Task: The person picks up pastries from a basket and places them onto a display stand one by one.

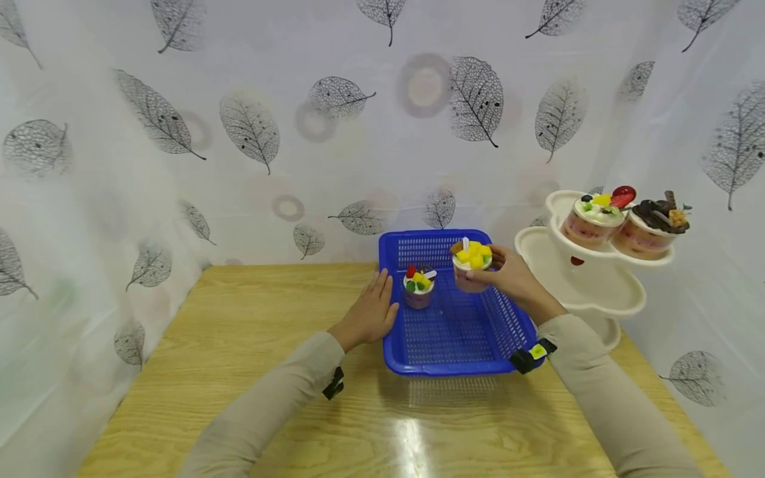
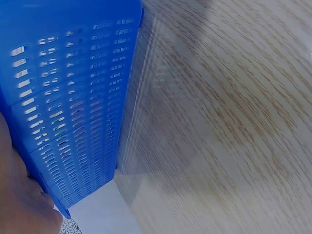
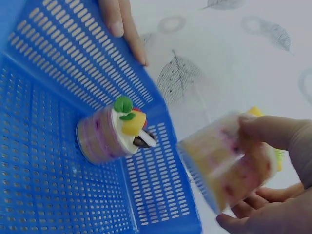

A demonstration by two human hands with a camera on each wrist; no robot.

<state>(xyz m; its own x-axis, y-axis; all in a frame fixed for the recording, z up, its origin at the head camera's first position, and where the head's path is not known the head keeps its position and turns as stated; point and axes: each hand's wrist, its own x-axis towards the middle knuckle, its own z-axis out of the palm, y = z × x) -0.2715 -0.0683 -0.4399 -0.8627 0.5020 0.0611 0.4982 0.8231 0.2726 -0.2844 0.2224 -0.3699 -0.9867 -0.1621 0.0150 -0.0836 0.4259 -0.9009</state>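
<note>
My right hand (image 1: 508, 275) grips a dessert cup (image 1: 472, 275) topped with yellow fruit cubes, above the right part of the blue plastic basket (image 1: 442, 369). In the right wrist view the thumb and fingers wrap the cup's upper part (image 3: 229, 156), its layered side showing. A second dessert cup (image 1: 418, 292), with red, yellow and green toppings, stands inside the basket at the left. My left hand (image 1: 372, 309) rests on the basket's left rim with straight fingers. In the left wrist view, part of that hand (image 2: 24, 190) lies along the basket's slotted wall (image 2: 78, 97).
A cream tiered stand (image 1: 592, 279) rises at the right. Its top tier bears a fruit-topped dessert cup (image 1: 594, 222) and a chocolate-topped one (image 1: 648, 229). The wooden table (image 1: 269, 318) backs onto a leaf-print curtain (image 1: 251, 199).
</note>
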